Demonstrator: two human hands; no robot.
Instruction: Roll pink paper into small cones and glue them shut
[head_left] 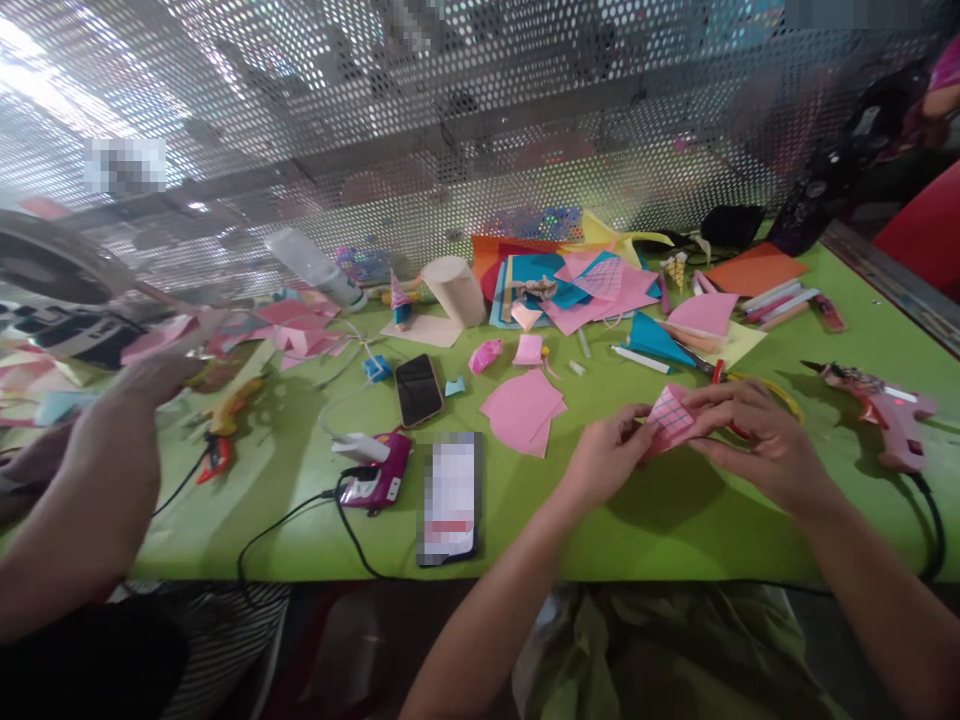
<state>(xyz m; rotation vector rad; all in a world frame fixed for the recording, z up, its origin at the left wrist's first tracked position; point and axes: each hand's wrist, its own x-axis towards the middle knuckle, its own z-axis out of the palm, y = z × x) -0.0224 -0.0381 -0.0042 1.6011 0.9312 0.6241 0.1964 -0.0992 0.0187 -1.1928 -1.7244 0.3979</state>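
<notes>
Between my hands is a small pink paper piece (pixel 673 416) with a grid of lines on its face. My left hand (pixel 609 452) pinches its left side, and my right hand (pixel 754 440) has its fingers on the right side. Scissors with an orange handle (pixel 718 371) lie just behind my right hand, partly hidden by it. Pink paper sheets (pixel 523 410) rest on the green table (pixel 600 545) left of my hands. A blue folded paper (pixel 654 338) and a white marker (pixel 641 359) lie behind them.
A pink glue gun (pixel 896 415) stands at the right. Two phones (pixel 419 390), a purple power strip (pixel 379 470) with cables and a yellow glue gun (pixel 232 415) are left. Another person's arm (pixel 112 450) reaches in at far left. Colored papers (pixel 577 285) pile up behind.
</notes>
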